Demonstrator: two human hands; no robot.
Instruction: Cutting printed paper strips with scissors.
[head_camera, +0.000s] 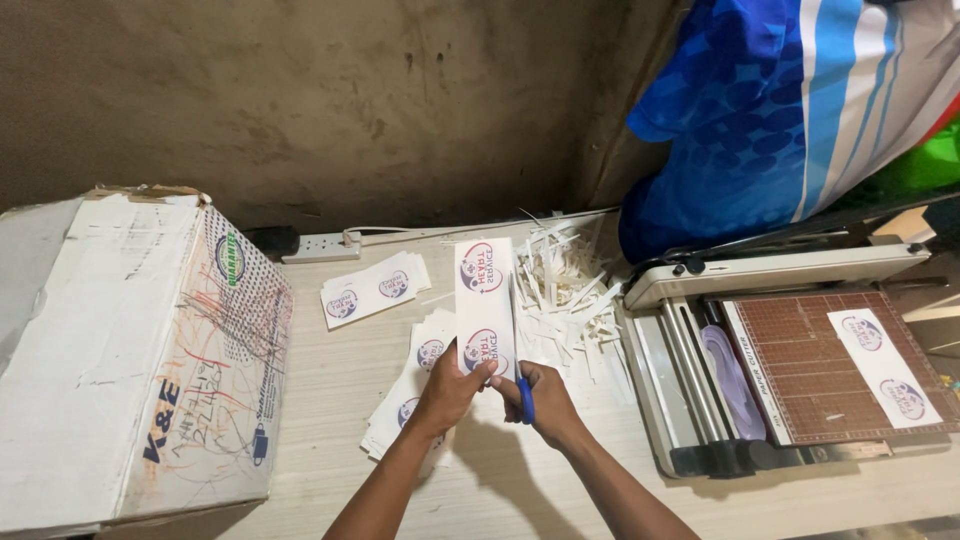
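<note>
My left hand (452, 388) pinches the near end of a long white paper strip (484, 300) printed with two round logos. The strip stands up and away from me over the table. My right hand (540, 398) grips blue-handled scissors (525, 398) right beside the strip's lower right edge; the blades are hidden behind the paper. Under my hands lies a loose stack of similar printed strips (405, 405).
A large white cardboard box (130, 360) stands at left. Another small pile of printed slips (375, 288), a heap of thin paper offcuts (570, 290), a power strip (320, 246) and a paper cutter (800, 370) with one strip on it share the table. A person in blue sits at upper right (760, 110).
</note>
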